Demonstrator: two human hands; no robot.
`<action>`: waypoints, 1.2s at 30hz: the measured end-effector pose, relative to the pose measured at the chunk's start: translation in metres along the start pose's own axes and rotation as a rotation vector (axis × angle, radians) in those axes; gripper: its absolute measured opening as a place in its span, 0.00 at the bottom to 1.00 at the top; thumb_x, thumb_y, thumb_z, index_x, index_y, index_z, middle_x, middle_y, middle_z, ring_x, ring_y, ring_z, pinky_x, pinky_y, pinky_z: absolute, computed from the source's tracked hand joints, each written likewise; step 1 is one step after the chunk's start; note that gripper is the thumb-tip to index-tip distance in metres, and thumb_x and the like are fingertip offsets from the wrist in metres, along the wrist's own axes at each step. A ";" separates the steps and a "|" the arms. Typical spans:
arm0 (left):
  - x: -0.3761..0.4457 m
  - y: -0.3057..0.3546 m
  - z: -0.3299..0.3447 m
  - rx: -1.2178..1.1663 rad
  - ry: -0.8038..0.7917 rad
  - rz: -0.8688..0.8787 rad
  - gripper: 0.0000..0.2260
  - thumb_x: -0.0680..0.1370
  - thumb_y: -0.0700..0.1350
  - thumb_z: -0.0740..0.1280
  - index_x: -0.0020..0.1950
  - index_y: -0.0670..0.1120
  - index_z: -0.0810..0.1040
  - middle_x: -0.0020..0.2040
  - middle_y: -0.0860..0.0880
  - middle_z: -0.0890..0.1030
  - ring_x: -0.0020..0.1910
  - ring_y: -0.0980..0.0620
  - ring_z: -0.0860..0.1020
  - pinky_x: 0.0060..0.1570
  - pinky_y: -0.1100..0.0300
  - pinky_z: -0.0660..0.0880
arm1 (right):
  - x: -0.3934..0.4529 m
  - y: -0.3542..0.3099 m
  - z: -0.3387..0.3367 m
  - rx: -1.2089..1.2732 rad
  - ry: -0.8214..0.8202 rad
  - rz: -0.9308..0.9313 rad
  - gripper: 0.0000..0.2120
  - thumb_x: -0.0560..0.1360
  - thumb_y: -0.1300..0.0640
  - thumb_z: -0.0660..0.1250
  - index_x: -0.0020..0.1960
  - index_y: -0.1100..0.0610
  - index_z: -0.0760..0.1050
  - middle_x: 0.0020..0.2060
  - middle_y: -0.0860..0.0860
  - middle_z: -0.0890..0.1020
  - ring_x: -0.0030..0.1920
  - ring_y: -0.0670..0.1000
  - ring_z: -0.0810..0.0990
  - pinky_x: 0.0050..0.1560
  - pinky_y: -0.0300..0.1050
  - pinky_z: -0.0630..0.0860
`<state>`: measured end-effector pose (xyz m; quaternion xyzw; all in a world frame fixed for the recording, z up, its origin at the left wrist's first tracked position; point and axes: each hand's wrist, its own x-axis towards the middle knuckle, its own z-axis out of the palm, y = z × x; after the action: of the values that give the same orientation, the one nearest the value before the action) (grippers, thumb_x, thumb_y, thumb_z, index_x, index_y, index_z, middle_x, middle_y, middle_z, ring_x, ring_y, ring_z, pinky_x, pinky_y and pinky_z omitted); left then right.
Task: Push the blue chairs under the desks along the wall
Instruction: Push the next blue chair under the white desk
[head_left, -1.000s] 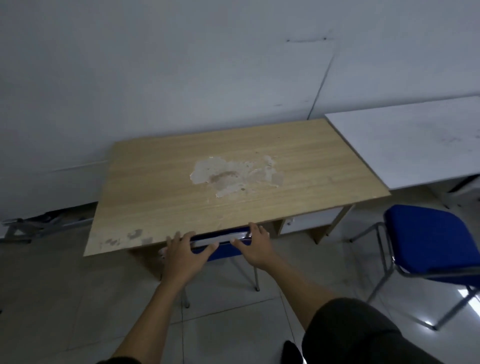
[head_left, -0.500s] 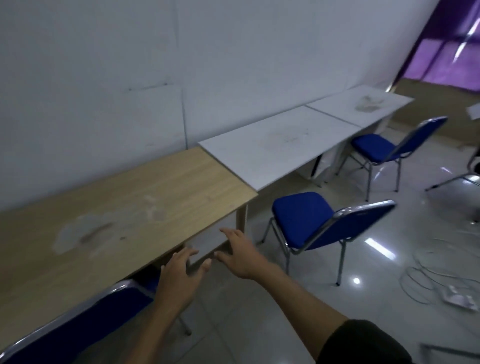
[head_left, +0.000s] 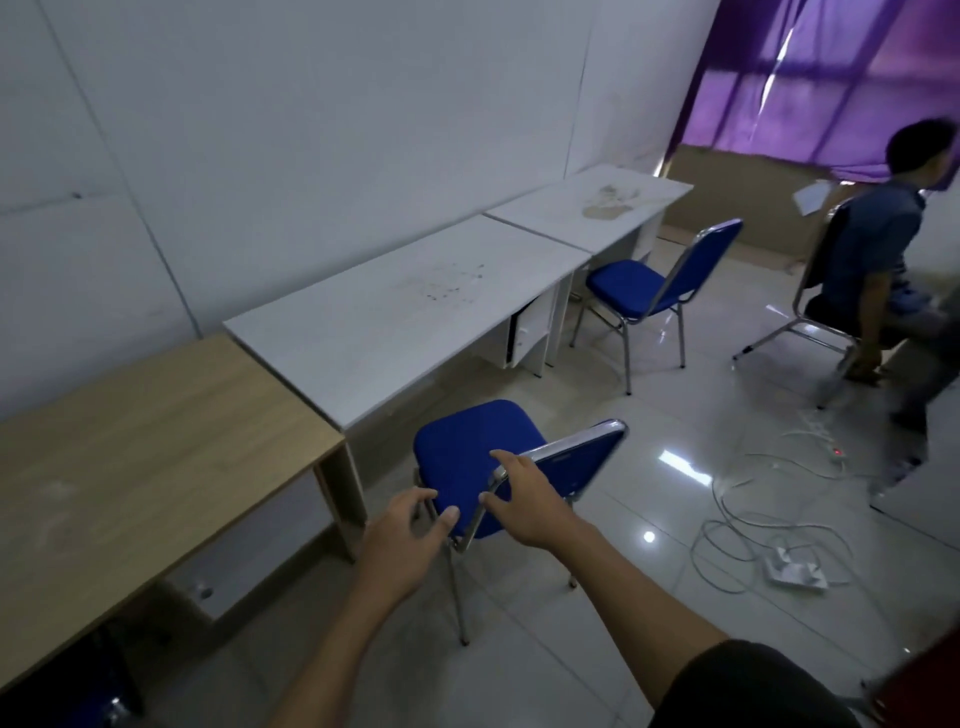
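A blue chair (head_left: 467, 457) with a chrome frame stands on the floor in front of the near white desk (head_left: 405, 301), its seat toward the desk. My right hand (head_left: 524, 499) reaches the left end of its backrest, fingers spread and touching the frame. My left hand (head_left: 405, 540) hovers open just left of the backrest, fingers near the frame. A second blue chair (head_left: 644, 286) stands out from the far white desk (head_left: 597, 208). The wooden desk (head_left: 130, 467) is at the left.
Another person (head_left: 872, 270) sits on a chair at the right, by a purple curtain. White cables and a power strip (head_left: 795, 571) lie on the tiled floor to the right of the near chair. A wall runs behind the desks.
My view swung right from the wooden desk to the white desks. Both hands left the first chair, which is under the wooden desk, and came to the backrest of the chair beside it.
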<state>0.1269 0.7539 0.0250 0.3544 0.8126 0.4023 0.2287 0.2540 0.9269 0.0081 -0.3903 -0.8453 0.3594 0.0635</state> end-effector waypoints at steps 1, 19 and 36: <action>0.014 0.006 0.017 0.000 -0.028 0.001 0.20 0.78 0.63 0.68 0.67 0.55 0.77 0.69 0.53 0.76 0.65 0.55 0.73 0.62 0.49 0.75 | 0.010 0.016 -0.010 -0.010 0.009 0.013 0.35 0.79 0.45 0.70 0.81 0.47 0.59 0.79 0.51 0.65 0.75 0.55 0.69 0.72 0.59 0.71; 0.179 0.033 0.215 0.140 -0.114 -0.195 0.30 0.69 0.76 0.64 0.64 0.61 0.77 0.57 0.62 0.77 0.58 0.57 0.73 0.57 0.54 0.75 | 0.151 0.215 -0.121 -0.335 -0.244 -0.086 0.35 0.78 0.27 0.53 0.77 0.45 0.65 0.82 0.51 0.57 0.81 0.54 0.50 0.78 0.64 0.54; 0.256 0.164 0.386 0.036 0.326 -0.448 0.26 0.68 0.71 0.73 0.61 0.60 0.81 0.60 0.63 0.77 0.64 0.53 0.70 0.64 0.52 0.71 | 0.309 0.339 -0.254 -0.272 -0.361 -0.351 0.31 0.73 0.24 0.58 0.67 0.41 0.74 0.81 0.49 0.57 0.80 0.54 0.53 0.75 0.64 0.62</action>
<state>0.2795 1.2079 -0.0844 0.1004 0.9038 0.3790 0.1716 0.3482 1.4345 -0.0816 -0.1727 -0.9380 0.2899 -0.0796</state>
